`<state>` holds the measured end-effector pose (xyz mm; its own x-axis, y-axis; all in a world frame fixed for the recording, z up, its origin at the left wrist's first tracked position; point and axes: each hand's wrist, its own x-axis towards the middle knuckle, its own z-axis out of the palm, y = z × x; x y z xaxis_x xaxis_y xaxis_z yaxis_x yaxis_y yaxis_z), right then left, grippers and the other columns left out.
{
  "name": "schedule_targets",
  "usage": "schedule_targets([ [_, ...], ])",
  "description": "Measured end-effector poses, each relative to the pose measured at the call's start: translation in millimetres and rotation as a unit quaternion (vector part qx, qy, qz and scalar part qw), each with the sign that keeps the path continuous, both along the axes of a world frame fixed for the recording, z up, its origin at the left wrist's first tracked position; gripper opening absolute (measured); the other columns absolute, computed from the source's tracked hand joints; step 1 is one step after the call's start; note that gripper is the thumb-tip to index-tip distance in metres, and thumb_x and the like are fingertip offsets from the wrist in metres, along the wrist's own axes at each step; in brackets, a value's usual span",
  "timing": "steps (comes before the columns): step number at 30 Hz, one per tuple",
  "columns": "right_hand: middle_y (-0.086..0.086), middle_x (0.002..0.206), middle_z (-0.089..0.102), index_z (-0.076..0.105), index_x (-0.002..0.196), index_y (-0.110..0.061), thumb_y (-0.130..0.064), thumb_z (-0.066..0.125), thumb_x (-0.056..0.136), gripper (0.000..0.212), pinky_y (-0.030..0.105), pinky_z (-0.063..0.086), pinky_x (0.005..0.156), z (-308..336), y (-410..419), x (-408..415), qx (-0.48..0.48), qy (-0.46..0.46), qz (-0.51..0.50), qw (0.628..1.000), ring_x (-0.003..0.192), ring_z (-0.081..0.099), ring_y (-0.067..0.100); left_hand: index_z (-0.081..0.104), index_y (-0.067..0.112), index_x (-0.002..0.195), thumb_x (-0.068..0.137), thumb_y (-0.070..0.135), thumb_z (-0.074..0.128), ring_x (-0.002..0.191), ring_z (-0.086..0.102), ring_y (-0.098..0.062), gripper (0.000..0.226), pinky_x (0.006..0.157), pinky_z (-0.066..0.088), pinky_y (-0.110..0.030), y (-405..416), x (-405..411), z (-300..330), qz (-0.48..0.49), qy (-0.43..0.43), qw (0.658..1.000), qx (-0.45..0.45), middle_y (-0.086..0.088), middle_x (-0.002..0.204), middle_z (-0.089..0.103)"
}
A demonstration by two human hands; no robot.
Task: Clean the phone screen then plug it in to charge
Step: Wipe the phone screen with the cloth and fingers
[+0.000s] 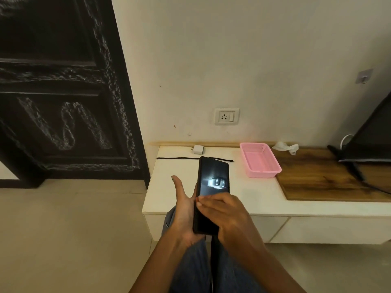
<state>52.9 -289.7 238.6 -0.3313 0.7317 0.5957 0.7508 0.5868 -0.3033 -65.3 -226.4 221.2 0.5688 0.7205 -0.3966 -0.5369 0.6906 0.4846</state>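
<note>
Head view: left hand (184, 210) is cradling the black phone (212, 187) from beneath, thumb splayed, while right hand (226, 214) is lying fingers-flat across its screen, above the white table (243, 195) bearing charger adapter (197, 149) and black cable (177, 158).

A pink basket (260, 160) sits on the white cabinet (243, 199), a dark carved door (63, 92) left.

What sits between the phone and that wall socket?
Nothing blocks the path. The phone is held above the cabinet; only the low black cable and white adapter lie beneath the wall socket.
</note>
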Motion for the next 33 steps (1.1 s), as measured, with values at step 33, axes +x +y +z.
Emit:
schedule_targets([
  [33, 0.007, 0.106, 0.071, 0.072, 0.102, -0.003, -0.006, 0.062, 0.083, 0.022, 0.032, 0.053, 0.084, -2.0, 19.6, 14.7, 0.019, -0.04, -0.001, 0.999, 0.098, 0.066, 0.022, 0.062, 0.01, 0.125, 0.055, 0.095, 0.033, 0.116, 0.06, -0.036, 0.114, 0.098, 0.049, -0.045, 22.0, 8.6, -6.5, -0.01, -0.001, 1.0, -0.005, -0.024, 0.125, 0.061],
])
